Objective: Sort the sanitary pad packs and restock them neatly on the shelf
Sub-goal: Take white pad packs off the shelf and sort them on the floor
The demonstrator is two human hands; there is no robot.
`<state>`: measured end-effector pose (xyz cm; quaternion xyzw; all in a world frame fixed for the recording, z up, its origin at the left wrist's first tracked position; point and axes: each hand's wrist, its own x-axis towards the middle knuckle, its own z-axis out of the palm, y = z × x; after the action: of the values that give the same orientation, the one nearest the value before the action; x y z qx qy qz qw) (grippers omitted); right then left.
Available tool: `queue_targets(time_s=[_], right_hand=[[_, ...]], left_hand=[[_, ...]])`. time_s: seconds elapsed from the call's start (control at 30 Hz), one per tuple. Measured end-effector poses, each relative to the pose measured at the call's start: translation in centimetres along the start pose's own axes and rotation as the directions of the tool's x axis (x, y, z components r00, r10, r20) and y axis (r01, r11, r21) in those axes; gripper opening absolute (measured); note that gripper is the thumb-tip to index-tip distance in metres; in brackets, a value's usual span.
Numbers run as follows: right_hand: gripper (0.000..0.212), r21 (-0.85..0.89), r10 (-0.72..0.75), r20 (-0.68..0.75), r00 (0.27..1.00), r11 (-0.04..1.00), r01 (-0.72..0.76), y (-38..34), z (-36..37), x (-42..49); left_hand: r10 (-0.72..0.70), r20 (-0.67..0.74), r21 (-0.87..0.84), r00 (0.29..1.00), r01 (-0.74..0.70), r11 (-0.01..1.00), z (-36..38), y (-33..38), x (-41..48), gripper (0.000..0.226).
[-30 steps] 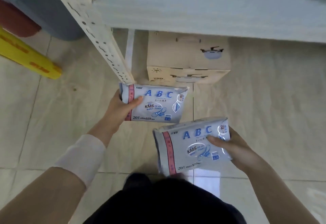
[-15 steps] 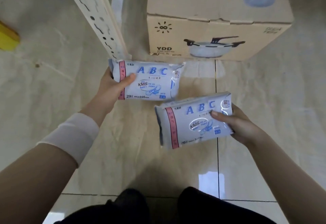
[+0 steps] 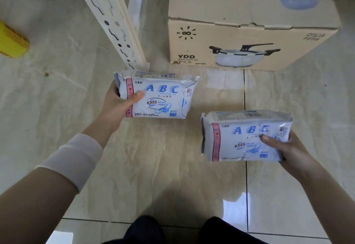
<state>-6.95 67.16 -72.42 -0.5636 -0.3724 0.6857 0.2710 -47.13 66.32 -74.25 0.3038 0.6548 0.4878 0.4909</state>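
Now | L hand point(image 3: 118, 105) grips glossy plastic pad pack point(image 3: 163, 97) | R hand point(image 3: 286, 148) grips 2nd pack point(image 3: 243, 138), crinkled

The right hand point(image 3: 288, 154) has drawn the right pack point(image 3: 240, 138) rightward, well apart from the left pack point(image 3: 163, 99).

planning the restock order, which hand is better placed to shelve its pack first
Left, probably: the left hand grips the upper pack right by the shelf upright, while the right hand grips the lower pack farther out; the shelf boards are out of view.
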Motion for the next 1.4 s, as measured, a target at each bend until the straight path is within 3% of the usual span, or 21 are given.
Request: queue_targets(time_s=[0.07,0.2,0.3,0.43,0.63,0.8,0.93,1.07,1.23,1.33,1.4], right_hand=[[0.055,0.019,-0.053,-0.047,0.997,0.998,0.054,0.1,-0.4,1.1],[0.087,0.019,-0.16,-0.093,0.983,0.986,0.163,0.0,0.0,3.8],[0.078,-0.004,-0.195,-0.104,0.975,0.981,0.195,-0.2,0.8,5.1],[0.07,-0.09,-0.234,-0.111,0.966,0.97,0.225,0.0,0.9,6.4],[0.073,-0.199,-0.302,-0.046,0.952,0.937,0.287,0.0,1.1,8.0],[0.068,-0.251,-0.332,0.001,0.943,0.913,0.321,-0.5,2.2,8.6],[0.068,-0.261,-0.362,-0.021,0.932,0.902,0.345,-0.1,2.9,9.1],[0.078,-0.288,-0.328,0.008,0.945,0.904,0.316,0.6,2.4,9.8],[0.097,-0.318,-0.32,0.041,0.947,0.894,0.316,0.4,2.5,8.8],[0.106,-0.328,-0.36,-0.088,0.929,0.891,0.315,0.7,2.9,7.8],[0.101,-0.325,-0.399,-0.145,0.905,0.883,0.337,0.9,3.0,7.4]], left_hand=[[0.011,0.017,0.03,1.0,-0.012,0.999,-0.2,-0.1,0.5,0.049],[0.051,0.058,0.11,0.997,-0.057,0.992,-0.9,-0.3,1.7,0.045],[0.077,0.055,0.171,0.996,-0.085,0.982,-1.9,-0.8,2.3,0.049],[0.092,0.099,0.175,0.991,-0.108,0.979,-3.1,-1.1,2.7,0.071],[0.181,0.246,0.202,0.952,-0.233,0.951,-3.3,-1.1,3.4,0.067],[0.183,0.245,0.257,0.952,-0.246,0.935,-3.2,-1.0,4.2,0.054],[0.225,0.234,0.229,0.946,-0.278,0.933,-2.6,0.2,4.1,0.093],[0.233,0.277,0.226,0.932,-0.299,0.927,-2.5,0.5,3.5,0.072],[0.301,0.294,0.213,0.907,-0.369,0.905,-2.6,0.2,3.9,0.087],[0.334,0.276,0.184,0.901,-0.39,0.902,-2.6,0.1,3.7,0.079],[0.35,0.26,0.2,0.9,-0.405,0.892,-2.4,0.1,3.7,0.07]])
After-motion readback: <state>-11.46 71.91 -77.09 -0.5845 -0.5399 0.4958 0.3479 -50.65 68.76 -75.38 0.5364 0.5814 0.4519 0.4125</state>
